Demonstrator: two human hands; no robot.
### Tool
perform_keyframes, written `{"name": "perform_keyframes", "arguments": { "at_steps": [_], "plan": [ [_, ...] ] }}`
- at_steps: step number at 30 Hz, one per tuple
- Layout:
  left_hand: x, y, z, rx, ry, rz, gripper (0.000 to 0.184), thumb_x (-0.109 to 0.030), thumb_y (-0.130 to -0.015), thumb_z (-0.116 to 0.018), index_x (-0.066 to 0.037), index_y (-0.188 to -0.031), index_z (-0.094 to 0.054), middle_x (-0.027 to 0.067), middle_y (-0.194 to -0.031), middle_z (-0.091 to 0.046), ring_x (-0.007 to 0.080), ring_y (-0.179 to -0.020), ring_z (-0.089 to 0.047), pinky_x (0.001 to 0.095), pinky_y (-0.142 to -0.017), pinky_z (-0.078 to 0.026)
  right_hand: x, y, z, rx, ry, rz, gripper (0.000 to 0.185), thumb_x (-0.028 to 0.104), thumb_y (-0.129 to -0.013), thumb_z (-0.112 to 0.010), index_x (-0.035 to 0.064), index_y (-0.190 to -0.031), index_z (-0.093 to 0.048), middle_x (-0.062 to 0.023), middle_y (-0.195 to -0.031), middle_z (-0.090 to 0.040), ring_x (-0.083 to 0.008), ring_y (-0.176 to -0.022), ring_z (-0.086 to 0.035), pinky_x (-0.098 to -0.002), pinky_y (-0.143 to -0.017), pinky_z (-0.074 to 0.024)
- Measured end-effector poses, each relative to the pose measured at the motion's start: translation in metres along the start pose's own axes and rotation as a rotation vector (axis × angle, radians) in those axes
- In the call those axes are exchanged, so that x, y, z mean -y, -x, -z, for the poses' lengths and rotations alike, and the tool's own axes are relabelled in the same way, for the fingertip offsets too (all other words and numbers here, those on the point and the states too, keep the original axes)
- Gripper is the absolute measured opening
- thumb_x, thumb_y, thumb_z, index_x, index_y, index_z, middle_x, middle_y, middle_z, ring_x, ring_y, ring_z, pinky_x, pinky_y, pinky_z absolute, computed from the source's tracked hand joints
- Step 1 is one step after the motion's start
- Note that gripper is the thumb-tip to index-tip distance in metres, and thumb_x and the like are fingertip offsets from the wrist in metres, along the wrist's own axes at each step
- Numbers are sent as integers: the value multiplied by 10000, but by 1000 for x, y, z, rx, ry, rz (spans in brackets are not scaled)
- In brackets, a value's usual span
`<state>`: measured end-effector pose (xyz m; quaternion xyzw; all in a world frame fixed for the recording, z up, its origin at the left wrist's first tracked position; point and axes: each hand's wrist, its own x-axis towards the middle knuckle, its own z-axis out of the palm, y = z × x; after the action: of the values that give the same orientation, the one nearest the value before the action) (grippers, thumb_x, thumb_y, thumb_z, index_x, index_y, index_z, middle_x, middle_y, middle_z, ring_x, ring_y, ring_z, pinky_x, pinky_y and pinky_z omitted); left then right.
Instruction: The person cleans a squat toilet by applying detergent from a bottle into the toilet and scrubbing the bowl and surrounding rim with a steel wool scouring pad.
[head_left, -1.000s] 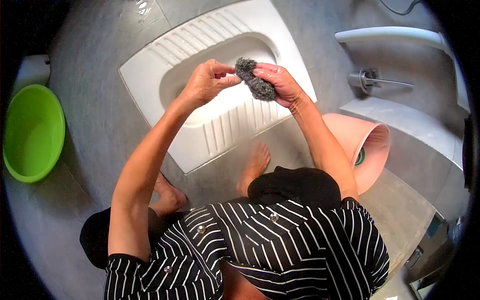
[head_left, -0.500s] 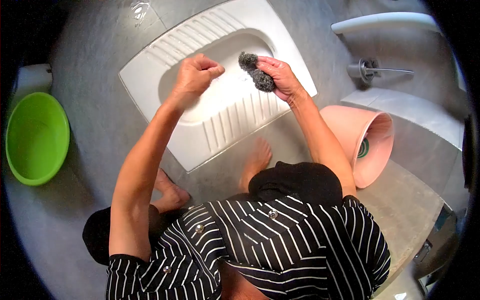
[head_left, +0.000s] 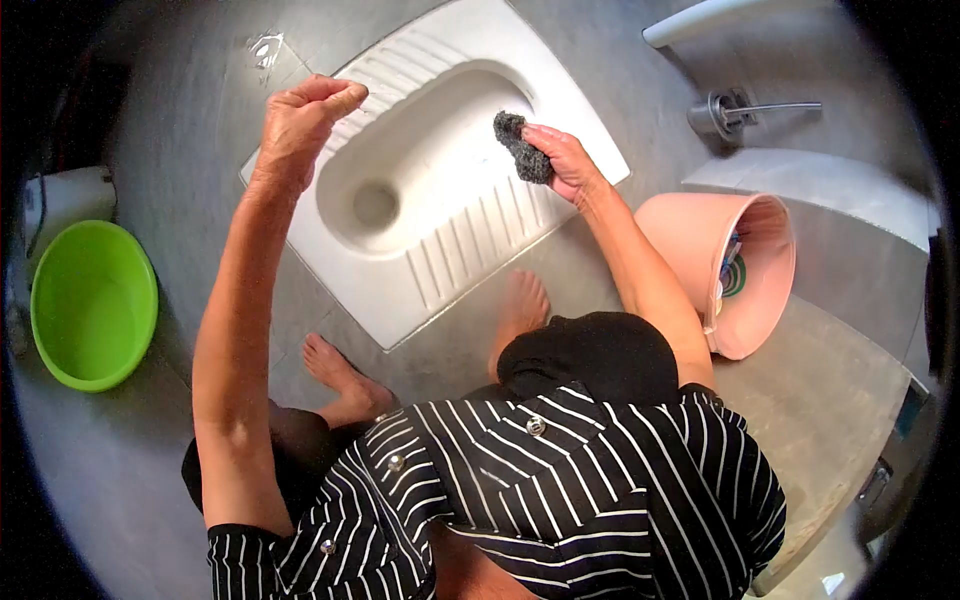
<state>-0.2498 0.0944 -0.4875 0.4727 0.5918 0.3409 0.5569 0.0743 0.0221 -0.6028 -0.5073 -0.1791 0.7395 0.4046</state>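
A dark grey steel wool scrubber (head_left: pixel 522 148) is gripped in my right hand (head_left: pixel 562 165), over the right part of the white squat toilet (head_left: pixel 385 315). The scrubber hangs past my fingertips above the basin. My left hand (head_left: pixel 303 125) is raised over the toilet's upper left edge, thumb and fingers pinched together. Whatever that pinch may hold is too small to make out. The drain hole (head_left: pixel 375 205) shows at the basin's left end, between my two arms.
A green basin (head_left: pixel 95 305) stands on the floor at the left. On the right a pink bin (head_left: pixel 680 240) lies tipped, with small items inside. A metal fixture with a rod (head_left: pixel 720 115) is at the upper right. My bare feet are below the toilet.
My left hand has moved left and up, away from the basin's middle, uncovering the drain hole. My right hand keeps the scrubber in nearly the same place; the scrubber looks more bunched.
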Motion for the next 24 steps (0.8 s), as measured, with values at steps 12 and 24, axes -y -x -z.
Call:
{"name": "perform_keyframes", "arguments": {
  "at_steps": [12,24],
  "plan": [
    [-110,-13,-10,132,-733,-470,193,-223,-808,-712,-51,-889,-745,20,-831,-645,125,-756,-602,274,-694,-486,-61,31,17,-86,18,52,295,149,-898,-621,-47,-1118,-620,-69,-962,-661,-133,-813,-619,-267,-722,-510],
    [-197,-33,-126,543,-942,-1004,171,-176,-856,-658,-14,-894,-696,73,-789,-675,160,-722,-645,316,-669,-516,-128,59,13,-175,117,-9,361,189,-904,-606,27,-1225,-581,-92,-761,-656,-111,-504,-560,-235,-387,-431]
  ]
}}
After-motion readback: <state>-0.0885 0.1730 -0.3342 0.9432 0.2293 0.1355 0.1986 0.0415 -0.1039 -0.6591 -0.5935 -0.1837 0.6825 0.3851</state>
